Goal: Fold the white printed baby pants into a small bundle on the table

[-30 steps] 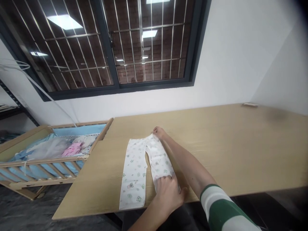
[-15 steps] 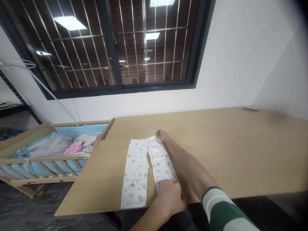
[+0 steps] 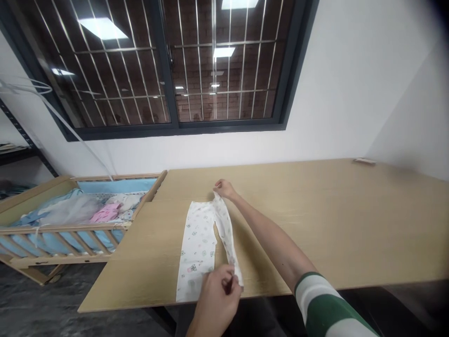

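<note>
White baby pants (image 3: 197, 243) with a small green and pink print lie on the wooden table, waistband away from me. The left leg of the pants is flat, while the right leg is lifted and curled over toward the middle. My right hand (image 3: 223, 188) pinches the waistband at its right corner. Down at the cuff end, my left hand (image 3: 220, 292) is closed on the edge of the right leg, close to the table's front edge. Part of the lower left leg is hidden behind my left hand.
A wooden crib (image 3: 63, 229) with blue lining, a pink cloth (image 3: 106, 213) and other fabrics adjoins the table (image 3: 315, 220) on the left. A small flat object (image 3: 364, 161) lies at the back right. Behind stands a wall with a barred window (image 3: 224, 70).
Both hands have moved to the left, lifting the right edge of the pants off the table and bringing the right leg over toward the left leg.
</note>
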Demonstrator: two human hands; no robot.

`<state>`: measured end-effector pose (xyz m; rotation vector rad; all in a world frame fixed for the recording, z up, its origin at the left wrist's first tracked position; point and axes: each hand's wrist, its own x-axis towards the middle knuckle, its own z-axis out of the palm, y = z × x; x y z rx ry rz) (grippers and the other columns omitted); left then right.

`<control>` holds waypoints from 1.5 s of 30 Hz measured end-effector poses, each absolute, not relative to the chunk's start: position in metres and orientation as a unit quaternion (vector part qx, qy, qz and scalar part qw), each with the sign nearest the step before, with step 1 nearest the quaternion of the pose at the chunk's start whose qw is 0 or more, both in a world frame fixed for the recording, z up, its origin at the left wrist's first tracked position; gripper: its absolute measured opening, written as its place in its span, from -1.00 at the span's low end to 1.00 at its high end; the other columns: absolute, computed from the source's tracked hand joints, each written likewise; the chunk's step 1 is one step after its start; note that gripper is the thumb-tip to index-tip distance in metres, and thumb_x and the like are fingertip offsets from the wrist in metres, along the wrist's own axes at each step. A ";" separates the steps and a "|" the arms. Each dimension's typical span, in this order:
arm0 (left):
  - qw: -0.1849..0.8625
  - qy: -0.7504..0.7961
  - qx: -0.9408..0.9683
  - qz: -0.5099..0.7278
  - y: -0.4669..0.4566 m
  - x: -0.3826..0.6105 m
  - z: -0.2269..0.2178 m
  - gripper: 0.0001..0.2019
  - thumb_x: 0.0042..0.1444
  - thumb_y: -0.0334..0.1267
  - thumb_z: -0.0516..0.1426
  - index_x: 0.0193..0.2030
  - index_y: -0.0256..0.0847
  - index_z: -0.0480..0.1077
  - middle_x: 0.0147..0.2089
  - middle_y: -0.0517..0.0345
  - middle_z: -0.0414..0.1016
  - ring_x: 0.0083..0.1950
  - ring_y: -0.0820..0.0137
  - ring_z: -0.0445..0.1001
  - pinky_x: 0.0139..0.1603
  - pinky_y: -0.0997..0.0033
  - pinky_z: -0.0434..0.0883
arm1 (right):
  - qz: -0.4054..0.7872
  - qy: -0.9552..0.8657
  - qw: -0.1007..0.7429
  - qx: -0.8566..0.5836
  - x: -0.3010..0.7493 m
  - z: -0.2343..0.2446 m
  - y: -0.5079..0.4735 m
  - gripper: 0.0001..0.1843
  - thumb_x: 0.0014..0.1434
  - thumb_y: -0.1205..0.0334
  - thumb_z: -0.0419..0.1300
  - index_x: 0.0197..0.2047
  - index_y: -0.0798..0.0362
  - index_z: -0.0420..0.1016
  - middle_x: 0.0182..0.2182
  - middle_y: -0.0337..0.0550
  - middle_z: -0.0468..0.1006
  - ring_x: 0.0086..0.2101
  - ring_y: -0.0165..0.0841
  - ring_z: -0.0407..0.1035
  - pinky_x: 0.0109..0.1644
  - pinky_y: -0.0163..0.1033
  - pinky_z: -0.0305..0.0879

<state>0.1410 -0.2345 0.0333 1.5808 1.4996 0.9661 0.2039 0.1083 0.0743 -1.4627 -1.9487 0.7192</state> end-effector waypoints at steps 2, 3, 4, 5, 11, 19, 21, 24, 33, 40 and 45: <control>0.351 0.611 0.595 0.387 -0.248 0.117 0.029 -0.68 0.18 -0.13 0.08 0.05 -0.07 0.44 -0.51 0.25 0.46 -0.42 0.33 0.47 -0.34 0.40 0.37 | 0.283 -0.732 0.299 -0.543 0.186 0.078 0.103 -0.73 0.16 0.28 0.29 -0.06 0.11 0.45 -0.36 -0.21 0.62 -0.47 -0.47 0.45 -0.35 -0.42 0.32; 0.339 0.624 0.590 0.385 -0.255 0.106 0.027 -0.63 0.17 -0.11 0.09 0.12 -0.05 0.39 -0.52 0.27 0.46 -0.43 0.32 0.47 -0.33 0.39 0.38 | 0.290 -0.731 0.299 -0.540 0.176 0.078 0.101 -0.73 0.16 0.28 0.28 -0.06 0.11 0.45 -0.39 -0.23 0.61 -0.48 -0.47 0.44 -0.34 -0.42 0.33; 0.327 0.635 0.588 0.381 -0.261 0.095 0.025 -0.61 0.17 -0.10 0.10 0.14 -0.04 0.38 -0.54 0.28 0.44 -0.46 0.32 0.46 -0.34 0.38 0.38 | 0.296 -0.731 0.298 -0.538 0.166 0.078 0.099 -0.73 0.16 0.28 0.28 -0.06 0.10 0.44 -0.42 -0.25 0.60 -0.49 -0.47 0.44 -0.34 -0.42 0.33; 0.312 0.645 0.586 0.379 -0.266 0.084 0.023 -0.63 0.17 -0.10 0.09 0.12 -0.04 0.38 -0.55 0.30 0.43 -0.50 0.33 0.44 -0.36 0.38 0.37 | 0.301 -0.731 0.296 -0.536 0.155 0.076 0.097 -0.72 0.16 0.28 0.28 -0.05 0.10 0.44 -0.45 -0.27 0.59 -0.50 -0.46 0.44 -0.35 -0.42 0.33; 0.218 0.706 0.596 0.313 -0.278 0.043 0.010 -0.80 0.19 -0.26 0.04 -0.08 -0.03 0.40 -0.57 0.34 0.40 -0.50 0.35 0.47 -0.39 0.45 0.28 | 0.294 -0.731 0.276 -0.551 0.099 0.053 0.084 -0.73 0.10 0.36 0.26 -0.09 0.07 0.44 -0.42 -0.24 0.58 -0.45 -0.42 0.44 -0.36 -0.39 0.27; 0.057 0.793 0.587 0.153 -0.283 0.035 0.000 -0.78 0.28 -0.35 -0.01 -0.09 -0.08 0.42 -0.23 0.15 0.63 -0.19 0.23 0.62 -0.28 0.35 0.38 | 0.258 -0.762 0.246 -0.541 0.077 0.036 0.063 -0.92 0.16 0.36 0.21 -0.23 0.08 0.44 -0.28 -0.07 0.57 -0.28 -0.29 0.43 -0.29 -0.31 0.23; -0.027 0.762 0.615 0.200 -0.286 0.038 -0.008 -0.79 0.32 -0.30 -0.02 -0.10 -0.10 0.44 -0.19 0.12 0.62 -0.14 0.22 0.61 -0.18 0.30 0.43 | 0.251 -0.787 0.247 -0.506 0.079 0.041 0.051 -0.92 0.23 0.31 0.17 -0.18 0.07 0.45 -0.23 -0.05 0.58 -0.24 -0.28 0.43 -0.22 -0.28 0.25; -0.146 0.661 0.688 0.262 -0.288 0.049 -0.024 -0.76 0.31 -0.19 0.06 0.04 -0.14 0.43 -0.02 0.01 0.60 -0.04 0.20 0.58 -0.08 0.26 0.48 | 0.247 -0.839 0.240 -0.421 0.091 0.049 0.018 -0.82 0.26 0.24 0.18 -0.07 0.04 0.47 -0.10 -0.07 0.58 -0.14 -0.28 0.45 -0.08 -0.26 0.28; -0.268 0.625 0.687 0.257 -0.288 0.101 -0.095 -0.11 0.17 0.02 0.17 0.53 -0.28 -0.10 0.20 -0.27 0.49 0.15 -0.13 0.48 0.01 -0.08 0.48 | 0.282 -0.958 0.047 -0.035 0.165 0.044 -0.127 -0.26 0.42 -0.13 -0.02 0.51 0.05 -0.03 0.48 0.05 -0.06 0.44 -0.21 -0.15 0.46 -0.10 -0.15; -0.286 0.639 0.673 0.237 -0.288 0.107 -0.096 -0.05 0.17 0.13 0.15 0.53 -0.32 -0.15 0.24 -0.37 0.43 0.22 -0.20 0.43 0.03 -0.12 0.50 | 0.234 -0.965 0.004 -0.119 0.169 0.015 -0.082 -0.27 0.43 -0.21 -0.15 0.53 -0.10 -0.13 0.50 -0.15 -0.20 0.46 -0.24 -0.34 0.50 -0.01 -0.40; -0.319 0.621 0.675 0.237 -0.285 0.104 -0.092 -0.11 0.18 0.17 0.13 0.51 -0.29 -0.01 0.26 -0.32 0.43 0.24 -0.16 0.43 0.05 -0.04 0.50 | 0.190 -0.958 0.024 -0.212 0.150 0.007 -0.011 -0.23 0.40 -0.29 -0.20 0.52 -0.09 -0.08 0.49 -0.15 -0.18 0.46 -0.20 -0.34 0.49 0.02 -0.41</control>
